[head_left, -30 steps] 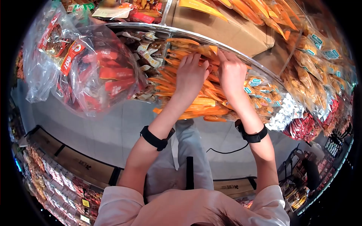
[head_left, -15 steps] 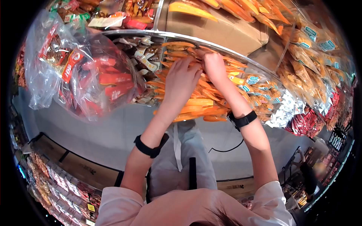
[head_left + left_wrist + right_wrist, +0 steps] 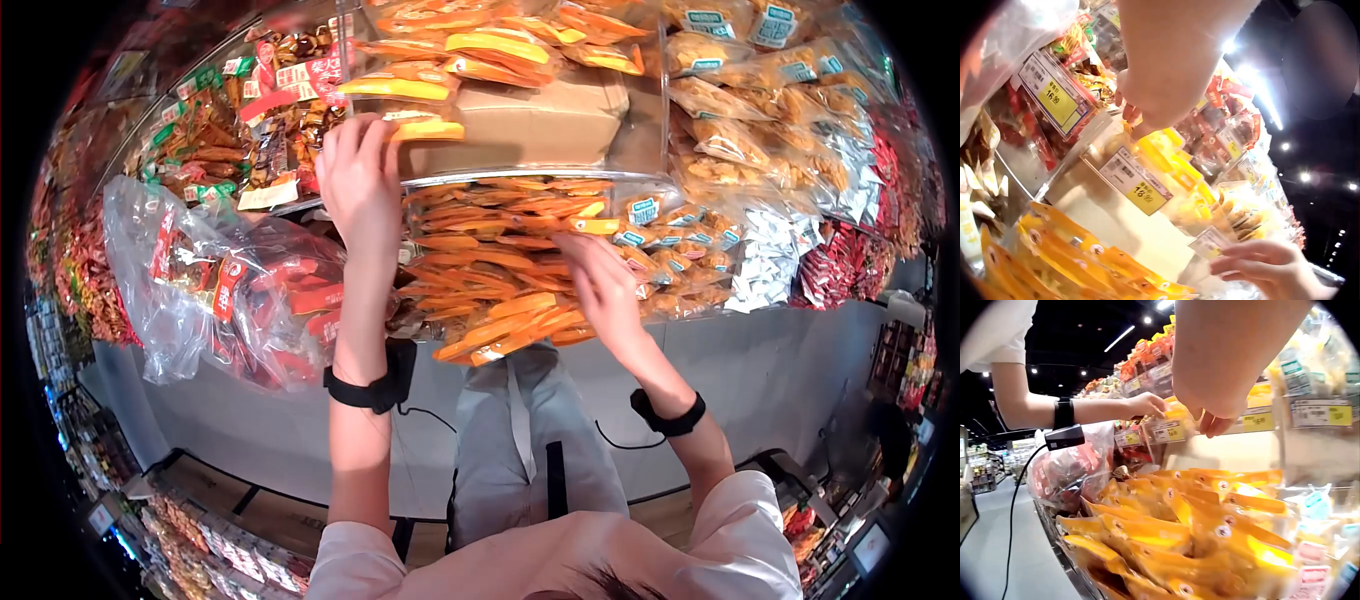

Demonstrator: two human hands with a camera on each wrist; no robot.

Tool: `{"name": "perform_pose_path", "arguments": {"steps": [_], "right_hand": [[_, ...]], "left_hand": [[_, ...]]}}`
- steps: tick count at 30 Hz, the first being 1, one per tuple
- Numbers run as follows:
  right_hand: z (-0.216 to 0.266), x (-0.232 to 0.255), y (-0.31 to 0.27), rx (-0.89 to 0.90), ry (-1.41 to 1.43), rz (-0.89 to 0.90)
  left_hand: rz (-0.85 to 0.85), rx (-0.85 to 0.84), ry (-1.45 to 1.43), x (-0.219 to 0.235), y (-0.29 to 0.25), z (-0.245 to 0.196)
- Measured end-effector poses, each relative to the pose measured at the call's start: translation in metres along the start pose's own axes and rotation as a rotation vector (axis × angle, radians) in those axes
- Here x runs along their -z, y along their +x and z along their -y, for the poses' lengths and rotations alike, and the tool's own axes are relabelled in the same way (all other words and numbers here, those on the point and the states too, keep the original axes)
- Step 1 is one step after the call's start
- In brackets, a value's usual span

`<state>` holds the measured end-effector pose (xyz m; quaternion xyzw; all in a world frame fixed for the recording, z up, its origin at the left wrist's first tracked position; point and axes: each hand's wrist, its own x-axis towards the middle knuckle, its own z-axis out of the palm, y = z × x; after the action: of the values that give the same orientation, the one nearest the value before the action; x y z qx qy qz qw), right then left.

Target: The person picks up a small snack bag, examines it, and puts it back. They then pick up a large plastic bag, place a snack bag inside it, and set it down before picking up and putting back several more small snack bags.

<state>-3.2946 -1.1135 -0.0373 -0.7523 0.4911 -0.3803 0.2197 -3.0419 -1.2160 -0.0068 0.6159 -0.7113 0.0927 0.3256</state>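
Note:
In the head view my left hand (image 3: 358, 185) reaches up to the left end of the upper shelf. Its fingers pinch one end of an orange-yellow snack packet (image 3: 430, 131), which extends to the right over a cardboard box. In the left wrist view, curled fingertips and thumb meet yellow packets (image 3: 1155, 150) just behind a price tag. My right hand (image 3: 603, 285) hovers over the right side of the lower bin of orange snack packets (image 3: 480, 265). Its fingers are loosely extended, and a packet with a yellow end (image 3: 594, 226) lies just beyond the fingertips.
A clear plastic bag (image 3: 150, 290) with red packets hangs at the left of the lower bin. The cardboard box (image 3: 540, 125) sits on the upper shelf behind a clear rim. Price tags (image 3: 1132, 181) line the shelf front. Blue-labelled packets (image 3: 680, 235) fill the bin at right.
Both hands have left the middle of the lower orange packets. My left hand has gone up and left to the upper shelf; my right hand has drawn back to the right. The view has shifted.

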Motion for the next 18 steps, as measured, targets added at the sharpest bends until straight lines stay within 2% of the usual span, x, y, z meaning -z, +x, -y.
{"name": "perform_pose_path", "arguments": {"steps": [3, 6, 8, 10, 12, 13, 14, 15, 16, 17, 18], "right_hand": [[-0.003, 0.041, -0.037, -0.189, -0.054, -0.063], [-0.002, 0.074, -0.068, -0.327, -0.031, -0.037], [0.006, 0.088, -0.073, -0.406, 0.012, -0.002], [0.027, 0.094, -0.062, -0.37, 0.179, -0.049], [0.043, 0.099, -0.053, -0.352, 0.273, 0.083], [0.046, 0.095, -0.052, -0.252, 0.294, 0.106], [0.046, 0.096, -0.058, -0.261, 0.299, 0.106], [0.045, 0.098, -0.064, -0.339, 0.31, 0.285], [0.043, 0.098, -0.069, -0.415, 0.316, 0.465], [0.038, 0.096, -0.072, -0.378, 0.335, 0.435], [0.036, 0.097, -0.076, -0.385, 0.335, 0.438]], "left_hand": [[-0.135, -0.105, -0.08, 0.016, 0.011, -0.007], [-0.299, -0.125, -0.279, 0.054, 0.006, -0.044], [-0.229, -0.132, -0.359, 0.077, -0.015, -0.067], [-0.039, -0.314, -0.367, 0.092, -0.035, -0.09], [0.192, -0.392, -0.423, 0.094, -0.061, -0.114], [0.275, -0.386, -0.509, 0.09, -0.075, -0.126], [0.358, -0.377, -0.596, 0.085, -0.089, -0.136], [0.367, -0.373, -0.596, 0.081, -0.102, -0.145], [0.408, -0.287, -0.654, 0.078, -0.114, -0.153], [0.449, -0.198, -0.713, 0.075, -0.124, -0.158], [0.454, -0.193, -0.717, 0.073, -0.13, -0.16]]}}
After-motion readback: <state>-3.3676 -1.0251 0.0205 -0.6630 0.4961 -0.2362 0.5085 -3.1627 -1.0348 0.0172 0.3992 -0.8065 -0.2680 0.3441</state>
